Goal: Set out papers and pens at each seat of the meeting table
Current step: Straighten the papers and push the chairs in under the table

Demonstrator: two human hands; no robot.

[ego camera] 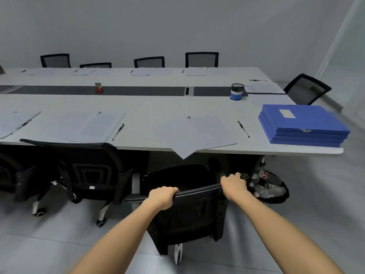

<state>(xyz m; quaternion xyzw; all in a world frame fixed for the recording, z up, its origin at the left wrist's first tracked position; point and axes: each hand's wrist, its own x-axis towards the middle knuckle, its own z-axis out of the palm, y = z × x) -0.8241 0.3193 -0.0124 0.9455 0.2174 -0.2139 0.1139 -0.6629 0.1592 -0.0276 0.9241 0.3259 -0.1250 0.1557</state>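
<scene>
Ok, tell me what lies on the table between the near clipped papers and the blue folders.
In the head view, one pen lies on the table between the clipped papers and the blue folders; otherwise bare.

The top edge of a black chair (189, 206) is gripped by the left hand (162, 196) and the right hand (234, 185). On the surface (158, 105) ahead, clipped papers (193, 133) are seen overhanging the near edge, a pen (243, 129) lying just beside them. Stacked blue folders (302, 125) are set at the right corner, a pen cup (237, 91) behind.
</scene>
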